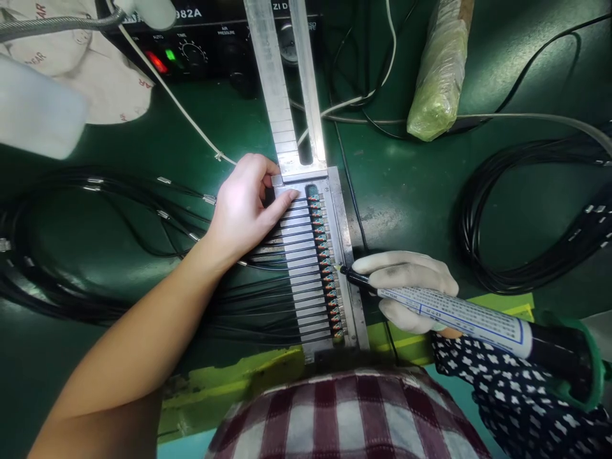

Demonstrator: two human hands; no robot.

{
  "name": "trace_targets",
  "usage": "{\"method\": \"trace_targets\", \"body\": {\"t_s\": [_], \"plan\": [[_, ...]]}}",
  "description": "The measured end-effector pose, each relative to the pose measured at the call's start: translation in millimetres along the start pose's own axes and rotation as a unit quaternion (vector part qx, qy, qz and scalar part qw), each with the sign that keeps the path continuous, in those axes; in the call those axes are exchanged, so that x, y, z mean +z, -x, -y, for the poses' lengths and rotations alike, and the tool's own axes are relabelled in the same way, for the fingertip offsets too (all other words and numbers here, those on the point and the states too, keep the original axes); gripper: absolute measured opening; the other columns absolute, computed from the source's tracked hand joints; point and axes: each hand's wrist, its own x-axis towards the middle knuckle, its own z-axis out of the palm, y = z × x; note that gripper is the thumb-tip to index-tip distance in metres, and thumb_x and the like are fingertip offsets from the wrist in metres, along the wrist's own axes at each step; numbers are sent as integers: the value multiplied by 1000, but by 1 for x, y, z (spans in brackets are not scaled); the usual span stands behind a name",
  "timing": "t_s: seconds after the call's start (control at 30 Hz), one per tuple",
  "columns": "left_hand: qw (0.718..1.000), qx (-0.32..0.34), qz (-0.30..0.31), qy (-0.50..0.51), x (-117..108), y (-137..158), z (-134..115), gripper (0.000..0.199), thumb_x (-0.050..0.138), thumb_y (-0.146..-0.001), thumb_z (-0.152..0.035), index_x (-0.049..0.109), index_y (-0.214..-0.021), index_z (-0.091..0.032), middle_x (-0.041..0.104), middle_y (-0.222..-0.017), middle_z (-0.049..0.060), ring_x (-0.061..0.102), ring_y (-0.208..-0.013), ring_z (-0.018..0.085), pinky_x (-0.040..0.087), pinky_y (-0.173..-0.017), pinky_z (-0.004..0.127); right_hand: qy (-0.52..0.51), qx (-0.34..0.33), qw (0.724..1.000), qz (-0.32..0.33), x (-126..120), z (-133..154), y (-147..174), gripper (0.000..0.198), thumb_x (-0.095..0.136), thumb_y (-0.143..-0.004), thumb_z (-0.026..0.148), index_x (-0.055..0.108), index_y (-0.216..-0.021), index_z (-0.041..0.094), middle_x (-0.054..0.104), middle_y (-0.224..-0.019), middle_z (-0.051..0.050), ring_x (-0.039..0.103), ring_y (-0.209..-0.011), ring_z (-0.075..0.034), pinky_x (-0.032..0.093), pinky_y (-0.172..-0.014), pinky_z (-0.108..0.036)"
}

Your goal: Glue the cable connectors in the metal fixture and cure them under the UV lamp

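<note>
Appeared to be dispensing from a syringe (459,317) along a row of small connectors (327,269) set in a metal fixture (301,270). Gripped the syringe in the gloved right hand (412,274), aiming in from the right near mid-row. Rested the bare left hand (245,207) at the fixture's upper left corner, thumb on top, with bent fingers partly hidden and firmness of hold impossible to tell. Had the connectors between both hands, right of the black cables (71,308). Seemingly called next for a steady shift to a neighbouring connector.
</note>
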Motion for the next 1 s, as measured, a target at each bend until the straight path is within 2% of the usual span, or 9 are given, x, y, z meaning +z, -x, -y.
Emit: {"method": "trace_targets", "body": {"t_s": [0.5,0.83,1.0], "plan": [[1000,3,-3,-2,0,0,-1,34,61,-87,-55,51,-93,-22,52,-83,2,54,-73,16,49,-65,34,-10,-6,1000,8,-1,-3,2,34,68,-76,10,71,-109,15,73,-109,-13,74,-88,-21,66,-73,-28],[1000,-5,8,-20,-2,0,-3,34,58,-88,-56,51,-93,-23,53,-84,1,54,-72,15,48,-63,34,4,11,1000,7,0,0,-3,25,71,-80,14,71,-105,16,74,-108,-12,75,-86,-20,65,-72,-26],[1000,-4,3,-13,-2,0,-2,35,57,-88,-57,51,-93,-23,52,-84,1,54,-73,16,49,-64,34,14,-15,1000,-2,0,-3,1,30,71,-78,13,70,-108,16,73,-111,-11,75,-89,-20,66,-72,-27]]}}
